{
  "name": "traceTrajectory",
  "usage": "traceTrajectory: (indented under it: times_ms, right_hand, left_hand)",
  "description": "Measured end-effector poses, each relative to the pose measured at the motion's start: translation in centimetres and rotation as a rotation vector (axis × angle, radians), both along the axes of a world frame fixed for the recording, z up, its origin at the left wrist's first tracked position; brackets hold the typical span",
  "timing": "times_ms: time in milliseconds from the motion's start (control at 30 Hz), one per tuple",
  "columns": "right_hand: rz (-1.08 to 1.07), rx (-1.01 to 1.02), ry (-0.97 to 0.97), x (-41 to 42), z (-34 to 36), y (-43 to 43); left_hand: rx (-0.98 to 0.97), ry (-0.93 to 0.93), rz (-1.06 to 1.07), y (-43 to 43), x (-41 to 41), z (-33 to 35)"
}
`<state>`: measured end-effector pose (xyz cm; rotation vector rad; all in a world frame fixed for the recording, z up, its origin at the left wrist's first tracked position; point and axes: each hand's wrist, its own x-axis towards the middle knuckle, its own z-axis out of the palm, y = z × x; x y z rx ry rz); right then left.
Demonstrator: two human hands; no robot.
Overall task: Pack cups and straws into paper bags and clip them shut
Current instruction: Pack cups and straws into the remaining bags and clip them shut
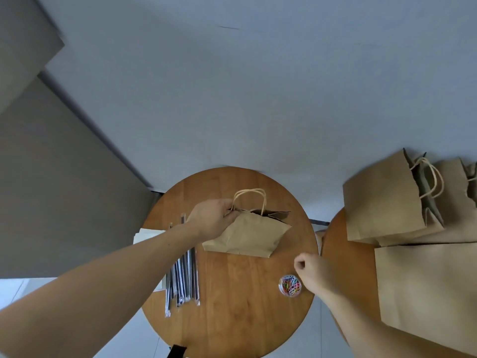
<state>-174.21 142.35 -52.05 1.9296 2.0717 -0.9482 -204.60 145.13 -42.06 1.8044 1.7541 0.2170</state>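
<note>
A brown paper bag (250, 235) with twine handles stands on the round wooden table (232, 306), its mouth pressed nearly flat. My left hand (210, 218) pinches the bag's top left corner beside the handles. My right hand (313, 271) hovers curled just above and right of a small clear tub of coloured paper clips (290, 285); whether it holds a clip is not visible. Wrapped straws (183, 282) lie in a bundle on the table's left side, partly under my left forearm. No cup is visible.
Several more brown paper bags (387, 202) stand and lie on a second wooden table (346, 257) at the right. White paper (144, 235) sticks out at the left table edge. A grey wall rises behind.
</note>
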Motion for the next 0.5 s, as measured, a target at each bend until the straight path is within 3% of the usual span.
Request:
traceTrajectory:
  times_ms: [267, 500]
  right_hand:
    - [0.03, -0.232, -0.216, -0.4, -4.4, -3.3]
    - [-0.086, -0.197, -0.289, -1.6, -5.2, -3.5]
  left_hand:
    - [0.057, -0.015, 0.082, -0.3, 0.0, -1.3]
    - [0.061, -0.088, 0.12, -1.0, 0.3, -1.5]
